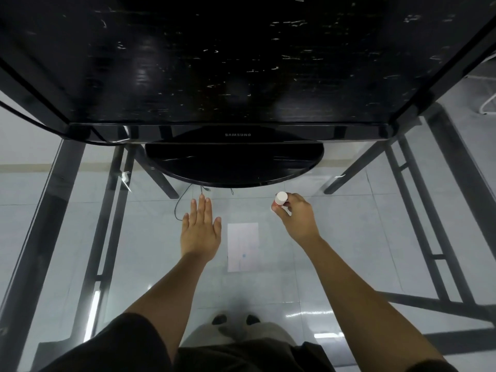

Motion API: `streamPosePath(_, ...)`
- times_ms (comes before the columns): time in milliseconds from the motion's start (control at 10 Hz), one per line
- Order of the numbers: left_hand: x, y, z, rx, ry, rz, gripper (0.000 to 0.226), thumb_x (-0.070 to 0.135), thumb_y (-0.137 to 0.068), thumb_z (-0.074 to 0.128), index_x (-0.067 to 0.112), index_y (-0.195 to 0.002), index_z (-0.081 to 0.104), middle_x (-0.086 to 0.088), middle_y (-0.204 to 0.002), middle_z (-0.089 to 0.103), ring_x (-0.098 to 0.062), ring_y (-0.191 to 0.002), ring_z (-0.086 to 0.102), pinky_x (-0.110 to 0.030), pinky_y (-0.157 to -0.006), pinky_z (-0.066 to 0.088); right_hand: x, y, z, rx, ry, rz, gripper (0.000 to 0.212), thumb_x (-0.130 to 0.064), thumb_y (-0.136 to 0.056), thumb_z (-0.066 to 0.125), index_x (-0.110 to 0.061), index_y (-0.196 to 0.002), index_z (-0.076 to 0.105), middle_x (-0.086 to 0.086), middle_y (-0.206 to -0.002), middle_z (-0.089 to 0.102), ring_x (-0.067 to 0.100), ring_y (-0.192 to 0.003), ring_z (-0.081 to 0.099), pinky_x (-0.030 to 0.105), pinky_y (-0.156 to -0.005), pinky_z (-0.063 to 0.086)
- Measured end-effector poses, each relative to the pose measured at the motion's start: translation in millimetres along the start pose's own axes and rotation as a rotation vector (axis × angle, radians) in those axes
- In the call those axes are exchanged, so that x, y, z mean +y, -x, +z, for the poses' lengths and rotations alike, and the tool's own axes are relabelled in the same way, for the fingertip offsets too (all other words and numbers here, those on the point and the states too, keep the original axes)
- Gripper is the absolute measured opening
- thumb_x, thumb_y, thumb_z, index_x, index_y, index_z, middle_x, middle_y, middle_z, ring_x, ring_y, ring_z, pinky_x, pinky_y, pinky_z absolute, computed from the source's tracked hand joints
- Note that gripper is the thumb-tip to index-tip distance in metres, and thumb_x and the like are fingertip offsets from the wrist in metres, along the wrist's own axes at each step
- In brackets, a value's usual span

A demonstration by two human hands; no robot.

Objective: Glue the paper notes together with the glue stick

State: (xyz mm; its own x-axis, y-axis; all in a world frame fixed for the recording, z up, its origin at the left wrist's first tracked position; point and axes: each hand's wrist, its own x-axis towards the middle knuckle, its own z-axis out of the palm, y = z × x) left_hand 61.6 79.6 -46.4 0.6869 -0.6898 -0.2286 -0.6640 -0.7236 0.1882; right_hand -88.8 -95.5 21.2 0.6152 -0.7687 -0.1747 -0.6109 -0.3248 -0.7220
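Note:
A white paper note [243, 247] lies flat on the glass table, between my two hands; I cannot tell whether it is a single sheet or a stack. My left hand [200, 229] rests palm down just left of it, fingers together and stretched out, holding nothing. My right hand [294, 214] is up and to the right of the paper, closed around the glue stick [280, 198], whose white cap points up and whose red body shows just below the cap.
A black Samsung monitor [237, 135] on a round black base [233, 167] stands right behind my hands. The glass tabletop [362, 237] shows the tiled floor and dark metal frame legs [429, 237] beneath. A thin cable [179, 208] runs near my left fingertips.

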Motion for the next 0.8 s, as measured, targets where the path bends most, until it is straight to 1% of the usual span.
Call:
streamPosePath(200,-1,1,4,0.029,0.003,0.010,0.061,0.045,-0.093,-0.002,0.016,-0.146,-0.008,-0.002,-0.157,-0.010,-0.015,-0.139,-0.019,-0.036,-0.114,-0.004,0,-1,2,-0.009,0.029,0.018,0.030,-0.017,-0.086,0.065,-0.002,-0.112,0.059,0.014,-0.110,0.062,0.023,-0.101,0.059,0.029,-0.088,0.046)
streamPosePath(400,-2,1,5,0.039,-0.010,0.017,0.060,0.045,-0.093,-0.001,0.016,-0.146,-0.008,-0.001,-0.156,-0.011,-0.015,-0.139,-0.020,-0.035,-0.113,-0.006,1,-4,3,-0.015,0.099,0.032,0.029,-0.019,-0.086,0.065,-0.002,-0.110,0.060,0.014,-0.107,0.064,0.023,-0.098,0.059,0.023,-0.082,0.040)
streamPosePath(500,-2,1,5,0.033,-0.020,0.015,0.060,0.045,-0.094,-0.001,0.016,-0.146,-0.008,-0.001,-0.156,-0.011,-0.015,-0.138,-0.020,-0.035,-0.113,-0.006,1,-4,3,-0.017,0.121,0.043,0.029,-0.017,-0.086,0.066,-0.002,-0.110,0.060,0.014,-0.108,0.063,0.024,-0.099,0.059,0.023,-0.082,0.040)
streamPosePath(600,-2,0,4,0.012,0.008,0.015,0.059,0.043,-0.095,0.005,0.015,-0.147,-0.006,-0.002,-0.157,-0.009,-0.016,-0.138,-0.020,-0.035,-0.113,-0.006,5,-6,3,-0.061,0.173,0.061,0.042,-0.010,-0.080,0.070,-0.003,-0.119,0.055,0.013,-0.119,0.058,0.026,-0.109,0.055,0.027,-0.092,0.041)
streamPosePath(700,-3,-1,1,-0.014,0.029,0.020,0.059,0.042,-0.097,0.010,0.014,-0.147,-0.005,-0.003,-0.158,-0.008,-0.018,-0.141,-0.016,-0.037,-0.114,-0.004,5,-6,-2,-0.098,0.175,0.083,0.060,-0.008,-0.077,0.073,-0.005,-0.131,0.047,0.012,-0.129,0.051,0.026,-0.118,0.050,0.032,-0.102,0.039)
streamPosePath(800,-2,0,-9,-0.042,0.131,0.050,0.059,0.040,-0.099,0.015,0.012,-0.147,-0.005,-0.004,-0.158,-0.007,-0.020,-0.143,-0.013,-0.037,-0.116,-0.002,2,-2,-16,-0.137,0.110,0.108,0.076,-0.014,-0.075,0.076,-0.010,-0.140,0.036,0.010,-0.140,0.043,0.025,-0.127,0.043,0.033,-0.107,0.035)
